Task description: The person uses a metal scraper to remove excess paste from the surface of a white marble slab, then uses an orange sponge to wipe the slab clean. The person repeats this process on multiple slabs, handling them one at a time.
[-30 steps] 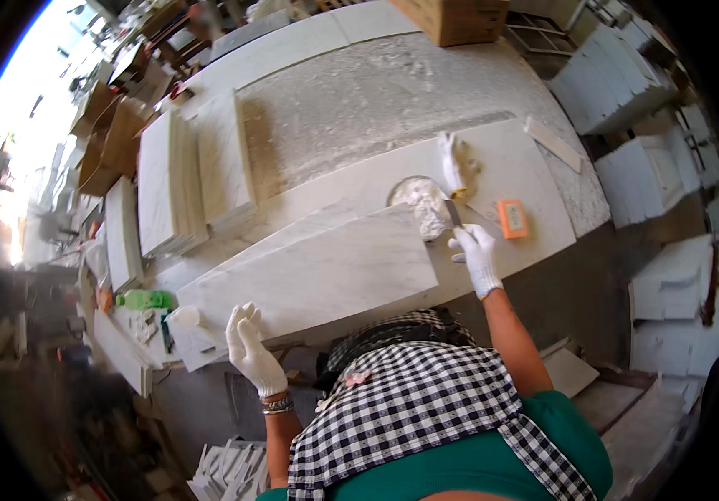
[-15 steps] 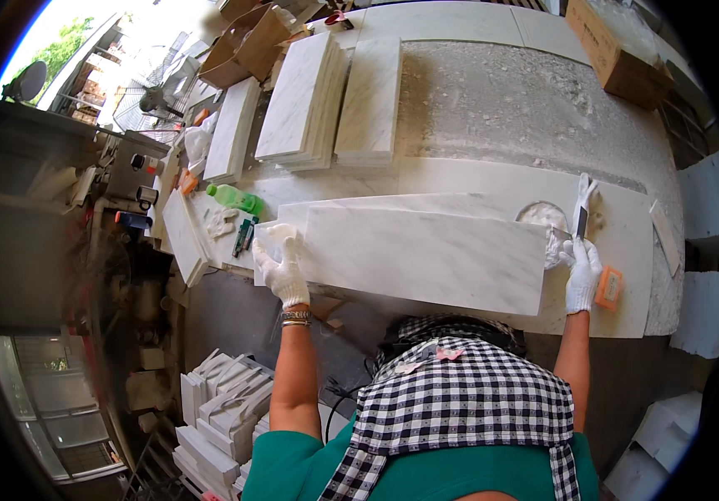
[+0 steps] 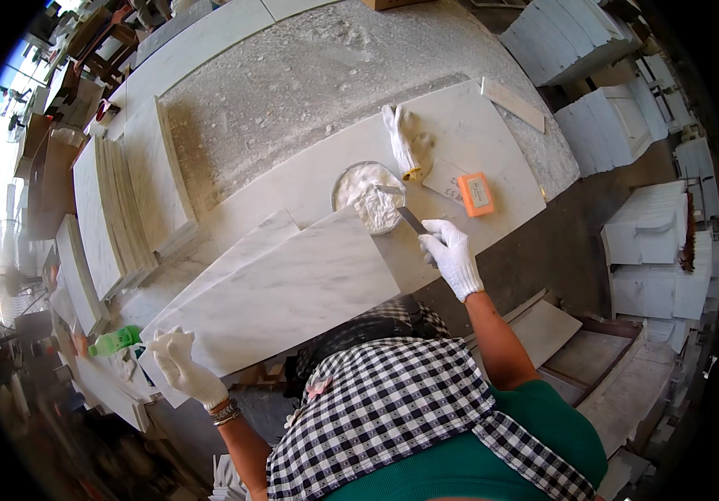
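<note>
My right hand (image 3: 453,255), in a white knit glove, is closed round a putty knife (image 3: 412,220); its flat dark part points at a round bowl (image 3: 336,199) of white paste (image 3: 366,188). A thin metallic strip (image 3: 389,190) lies over the paste; whether it belongs to the same tool I cannot tell. A long white marble slab (image 3: 284,288) with grey veins lies in front of me, overlapping another slab (image 3: 247,242) behind it. At its left end my gloved left hand (image 3: 182,366) has its fingers stretched out, holding nothing I can see.
A spare white glove (image 3: 401,142) and an orange box (image 3: 475,194) lie right of the bowl. Stacked slabs (image 3: 109,217) stand at the left, near a green bottle (image 3: 116,340). A narrow offcut (image 3: 513,104) rests at the far right. White blocks (image 3: 645,230) are piled beyond the table.
The view has swung to the right, so the slabs and bowl appear further left. My right hand has drawn away from the slab's right end. My left hand stays by the left end.
</note>
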A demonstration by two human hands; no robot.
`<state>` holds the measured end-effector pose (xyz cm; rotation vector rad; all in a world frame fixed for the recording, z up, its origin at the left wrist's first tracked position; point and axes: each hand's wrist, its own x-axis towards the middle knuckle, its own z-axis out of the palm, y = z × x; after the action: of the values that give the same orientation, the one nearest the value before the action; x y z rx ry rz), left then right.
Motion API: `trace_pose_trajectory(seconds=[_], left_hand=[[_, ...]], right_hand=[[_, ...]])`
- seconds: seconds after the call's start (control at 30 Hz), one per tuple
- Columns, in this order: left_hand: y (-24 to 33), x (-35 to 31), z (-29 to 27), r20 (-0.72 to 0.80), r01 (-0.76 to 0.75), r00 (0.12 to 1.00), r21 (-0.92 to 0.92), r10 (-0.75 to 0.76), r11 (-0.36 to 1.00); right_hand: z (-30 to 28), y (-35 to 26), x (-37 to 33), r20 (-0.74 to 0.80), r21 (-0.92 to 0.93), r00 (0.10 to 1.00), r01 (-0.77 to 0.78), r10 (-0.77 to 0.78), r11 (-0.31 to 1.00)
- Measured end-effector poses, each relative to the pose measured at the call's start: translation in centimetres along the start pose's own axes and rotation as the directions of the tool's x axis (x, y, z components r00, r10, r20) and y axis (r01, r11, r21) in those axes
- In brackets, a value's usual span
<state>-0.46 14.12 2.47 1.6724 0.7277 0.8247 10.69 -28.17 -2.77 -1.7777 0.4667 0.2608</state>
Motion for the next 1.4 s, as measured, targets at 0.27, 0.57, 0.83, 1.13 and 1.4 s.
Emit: trace_pose_trajectory(seconds=[0.27,0.57,0.83,1.13,1.4], left_hand=[[0.1,-4.0,7.8,0.378,-0.068,0.924,0.046,0.046,0.997],[1.2,-4.8,10.0,0.449,-0.078,0.893,0.102,0.024,0.992],[1.0,-4.6,9.5,0.492,-0.141,0.869,0.137,0.056,0.981],[0.3,-4.5,9.6,0.5,-0.148,0.863,0.099,0.079,0.984],[0.8,-4.8,9.8,0.458,-0.011,0.889,0.067,-0.021,0.998]], right_hand=[[1.4,1.3,1.8,0.017,0.153,0.997,-0.08,0.078,0.985],[2.0,0.8,2.8,0.012,0.135,0.996,-0.087,0.086,0.987],[1.4,0.5,2.1,-0.004,0.036,1.0,-0.018,0.018,0.999],[1.0,-5.1,-1.3,0.065,0.024,0.993,0.101,-0.103,0.995],[2.1,-7.0,-1.9,0.098,-0.014,0.979,0.181,-0.178,0.983]])
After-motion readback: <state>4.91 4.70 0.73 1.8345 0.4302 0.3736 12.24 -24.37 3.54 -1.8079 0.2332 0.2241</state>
